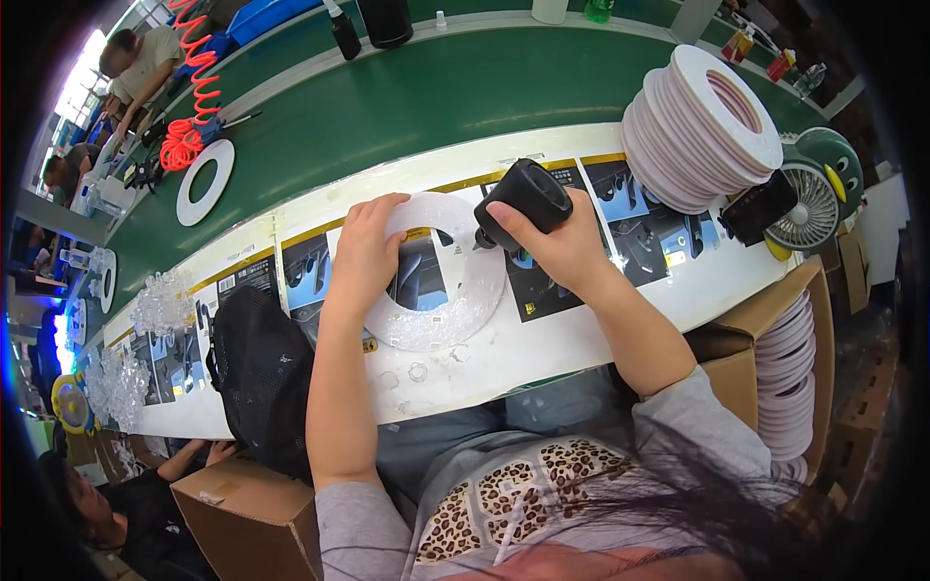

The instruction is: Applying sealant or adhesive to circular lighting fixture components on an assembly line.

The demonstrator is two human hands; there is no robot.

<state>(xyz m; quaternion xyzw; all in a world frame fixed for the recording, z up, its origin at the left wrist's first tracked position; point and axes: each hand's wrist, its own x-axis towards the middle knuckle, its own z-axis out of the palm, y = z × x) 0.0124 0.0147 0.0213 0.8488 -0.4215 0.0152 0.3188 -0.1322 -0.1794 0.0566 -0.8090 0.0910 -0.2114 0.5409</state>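
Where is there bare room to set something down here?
Most: green bench between the loose white ring and ring stack. Less: white board between the held ring and right forearm. Crowded: around the fan, and left, by the black bag and clear plastic.

A long, smooth, green-topped desk (387, 107) crosses the room, soft light glossing its surface. A narrow pale-grey rail (465, 35) borders the desk's far side, and a pale-grey square post (695, 19) stands beyond the desk toward the right. Past the desk's left end, white window panes (84, 73) glare; beyond its right end, the room is dim
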